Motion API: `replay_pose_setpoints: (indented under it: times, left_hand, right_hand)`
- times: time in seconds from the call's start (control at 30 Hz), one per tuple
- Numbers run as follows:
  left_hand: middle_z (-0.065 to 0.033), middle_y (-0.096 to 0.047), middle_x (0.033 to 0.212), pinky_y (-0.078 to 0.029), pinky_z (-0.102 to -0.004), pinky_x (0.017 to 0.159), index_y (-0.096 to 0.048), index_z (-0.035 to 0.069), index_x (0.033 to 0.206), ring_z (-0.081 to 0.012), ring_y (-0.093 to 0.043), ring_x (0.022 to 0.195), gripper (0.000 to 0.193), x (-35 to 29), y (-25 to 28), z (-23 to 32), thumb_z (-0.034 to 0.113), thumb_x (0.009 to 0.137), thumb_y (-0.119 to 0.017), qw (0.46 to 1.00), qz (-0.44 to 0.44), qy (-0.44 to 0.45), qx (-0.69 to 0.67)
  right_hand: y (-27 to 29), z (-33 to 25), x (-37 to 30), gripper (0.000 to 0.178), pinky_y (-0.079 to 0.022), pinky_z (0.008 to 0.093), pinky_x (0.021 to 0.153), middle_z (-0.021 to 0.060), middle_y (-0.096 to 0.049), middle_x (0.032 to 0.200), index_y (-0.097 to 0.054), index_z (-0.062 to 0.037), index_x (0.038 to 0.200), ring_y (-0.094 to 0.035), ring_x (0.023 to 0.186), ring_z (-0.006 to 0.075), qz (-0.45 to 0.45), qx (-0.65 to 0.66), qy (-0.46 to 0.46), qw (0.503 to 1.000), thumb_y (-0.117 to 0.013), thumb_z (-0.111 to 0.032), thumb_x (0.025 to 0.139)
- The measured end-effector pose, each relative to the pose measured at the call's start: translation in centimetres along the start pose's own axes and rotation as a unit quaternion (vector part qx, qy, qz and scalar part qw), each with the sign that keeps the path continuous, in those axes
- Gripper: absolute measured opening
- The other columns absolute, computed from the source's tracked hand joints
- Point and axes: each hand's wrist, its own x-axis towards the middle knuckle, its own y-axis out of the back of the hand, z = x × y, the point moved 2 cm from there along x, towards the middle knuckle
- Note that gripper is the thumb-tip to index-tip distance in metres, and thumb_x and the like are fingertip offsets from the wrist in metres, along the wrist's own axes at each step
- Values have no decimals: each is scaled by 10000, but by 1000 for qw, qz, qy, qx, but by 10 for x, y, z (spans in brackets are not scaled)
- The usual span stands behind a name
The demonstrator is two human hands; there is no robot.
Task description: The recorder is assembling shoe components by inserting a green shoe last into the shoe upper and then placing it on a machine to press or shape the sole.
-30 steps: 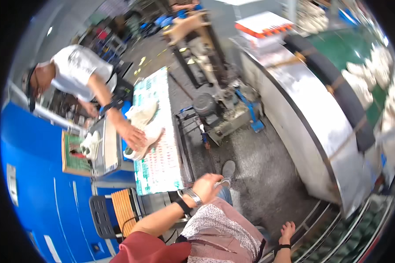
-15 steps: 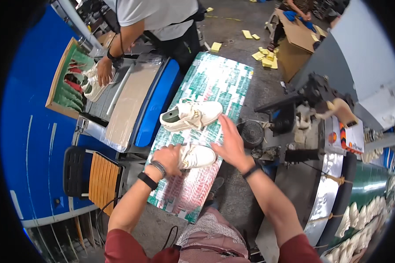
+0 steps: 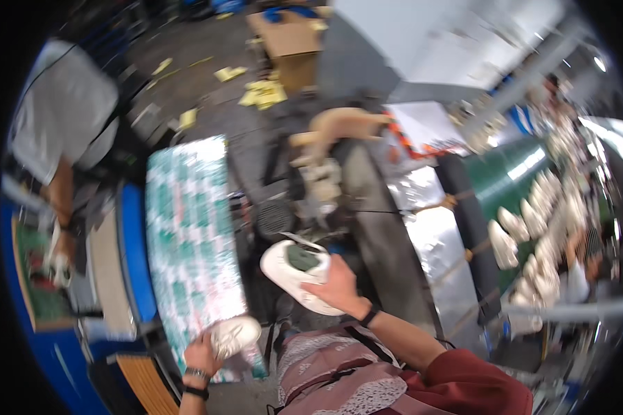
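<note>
My right hand (image 3: 338,287) grips a cream lace-up shoe (image 3: 284,268) by its side. This shoe is in the air, right of the narrow green-and-white covered table (image 3: 190,228), and its dark green inside shows. A second cream shoe (image 3: 237,335) is at the near end of the table, toe pointing right. My left hand (image 3: 201,354) is closed round its heel end; whether the sole touches the table I cannot tell. The picture is smeared by motion.
Beyond the raised shoe stands a dark machine with a round motor grille (image 3: 275,217). On the right, several cream shoes (image 3: 533,214) line a green conveyor (image 3: 491,176). A co-worker in a white shirt (image 3: 69,114) works at the left. Yellow pieces (image 3: 263,93) litter the floor.
The view has swung right. My right hand has taken hold of the farther shoe and carried it off the table to the right. My left hand still holds the nearer shoe.
</note>
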Motion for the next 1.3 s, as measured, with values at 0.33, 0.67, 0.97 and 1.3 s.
replay_pose_setpoints:
  times: [0.33,0.67,0.97,1.3]
  left_hand:
    - [-166,-668,1243,-550,-434,964,-597,38,1296,-357,-656,1128,664,41,60,266,255,701,-797,963,74,-252,-56]
    - [-217,-535,1372,-473,-506,1071,-544,93,1424,-435,-506,1300,689,69,130,446,51,752,-687,854,375,-353,-72]
    - [-338,-443,1427,-464,-481,1055,-117,-9,1600,-495,-486,1288,1048,161,121,415,98,783,-765,884,313,-217,-272]
    - [-401,-417,1424,-426,-484,1092,32,11,1615,-527,-463,1305,1072,176,67,426,8,812,-677,773,343,-217,-489]
  right_hand:
    - [257,322,-93,797,-381,518,1090,274,-534,1326,-502,53,1371,-483,1251,468,232,-242,-157,929,-859,-300,752]
    - [228,91,-15,734,-469,396,1096,154,-488,1511,-329,-61,1575,-515,1366,274,-222,706,-196,643,-557,-413,972]
    - [207,21,87,977,-451,402,1087,292,-480,1479,-135,18,1605,-530,1345,348,23,156,122,980,-699,-195,836]
    - [204,-39,93,1015,-491,456,988,320,-599,1319,-217,63,1576,-610,1198,450,-71,-159,120,977,-758,-326,810]
